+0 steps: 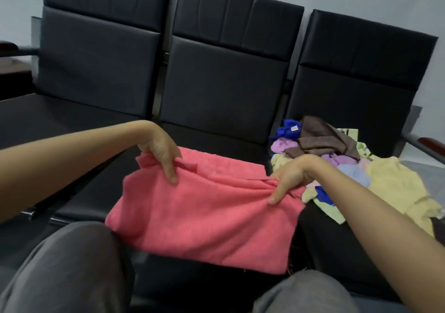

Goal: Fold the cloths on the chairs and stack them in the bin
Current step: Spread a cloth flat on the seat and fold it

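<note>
Draped over the front edge of the middle chair seat, the pink cloth is held along its upper folded edge by both hands: the left hand is pinched on the far left corner, the right hand is closed on a bunched right corner. Its lower half hangs toward the knees. The cloth is judged light, limp and fuzzy, unlikely to slip but prone to sagging and creasing, so it is best taken at the corners and kept taut. A pile of unfolded cloths is heaped on the right chair, just beside it. No bin is seen.
</note>
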`<control>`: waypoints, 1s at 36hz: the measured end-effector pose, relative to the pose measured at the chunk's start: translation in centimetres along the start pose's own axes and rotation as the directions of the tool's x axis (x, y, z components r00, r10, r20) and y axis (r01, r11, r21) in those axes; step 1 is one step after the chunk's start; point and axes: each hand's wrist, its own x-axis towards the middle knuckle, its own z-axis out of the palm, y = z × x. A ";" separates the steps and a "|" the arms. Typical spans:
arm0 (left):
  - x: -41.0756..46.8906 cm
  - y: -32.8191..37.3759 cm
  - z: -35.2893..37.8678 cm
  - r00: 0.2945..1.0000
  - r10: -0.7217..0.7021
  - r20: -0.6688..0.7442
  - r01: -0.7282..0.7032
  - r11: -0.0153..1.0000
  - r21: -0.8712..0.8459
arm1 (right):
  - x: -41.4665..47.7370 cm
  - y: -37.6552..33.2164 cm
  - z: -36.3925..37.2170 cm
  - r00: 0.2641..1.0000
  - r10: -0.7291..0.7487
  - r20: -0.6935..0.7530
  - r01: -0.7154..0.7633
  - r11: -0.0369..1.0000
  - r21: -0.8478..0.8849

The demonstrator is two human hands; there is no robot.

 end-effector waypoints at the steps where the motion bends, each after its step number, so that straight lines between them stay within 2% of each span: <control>1: 0.4 -0.2 -0.2 0.998 0.017 -0.053 -0.020 0.999 -0.050 | 0.1 0.4 -0.2 0.997 -0.058 -0.057 0.061 0.997 0.051; 3: 1.5 -1.2 -1.0 0.972 -0.002 -0.234 -0.030 0.991 -0.130 | 0.6 1.0 -0.4 0.963 -0.130 -0.237 0.160 0.981 0.110; 5: 2.7 -2.3 -1.7 0.922 -0.032 -0.385 -0.024 0.990 -0.139 | 1.4 1.8 -1.0 0.891 -0.150 -0.428 0.215 0.970 0.109; 7: 3.7 -3.2 -2.3 0.895 -0.062 -0.441 -0.043 0.974 -0.224 | 2.6 2.5 -1.8 0.793 -0.149 -0.591 0.241 0.967 0.079; 10: 5.4 -4.5 -2.8 0.854 -0.092 -0.511 -0.100 0.937 -0.335 | 4.1 2.7 -2.5 0.672 -0.115 -0.731 0.242 0.968 0.070; 13: 6.8 -5.6 -3.2 0.803 -0.108 -0.585 -0.195 0.881 -0.431 | 5.8 2.5 -3.1 0.607 -0.075 -0.791 0.312 0.938 0.151; 16: 8.0 -6.5 -3.1 0.774 -0.129 -0.620 -0.315 0.771 -0.554 | 7.6 2.6 -3.6 0.556 -0.001 -0.831 0.395 0.880 0.264; 21: 10.9 -7.7 -1.5 0.761 -0.312 -0.569 -0.374 0.507 -0.777 | 11.8 2.6 -3.9 0.440 0.125 -0.889 0.567 0.729 0.383; 23: 12.2 -8.0 -0.9 0.735 -0.400 -0.547 -0.384 0.420 -0.822 | 13.3 2.6 -3.4 0.432 0.192 -0.881 0.586 0.683 0.436; 24: 12.8 -8.0 -0.7 0.707 -0.429 -0.562 -0.401 0.412 -0.818 | 14.2 2.8 -3.2 0.426 0.211 -0.880 0.589 0.674 0.446; 27: 14.0 -7.6 -1.3 0.599 -0.475 -0.644 -0.455 0.460 -0.763 | 15.9 3.1 -3.3 0.355 0.274 -0.894 0.583 0.683 0.440; 30: 15.4 -7.1 -2.2 0.485 -0.526 -0.698 -0.449 0.535 -0.715 | 16.6 2.8 -4.3 0.323 0.301 -0.897 0.617 0.652 0.441; 33: 16.5 -7.0 -2.8 0.346 -0.553 -0.758 -0.453 0.609 -0.651 | 17.2 2.6 -5.1 0.246 0.239 -0.939 0.565 0.752 0.339; 36: 17.6 -7.7 -2.5 0.222 -0.523 -0.823 -0.335 0.752 -0.568 | 17.9 3.1 -5.8 0.169 0.233 -0.958 0.510 0.811 0.287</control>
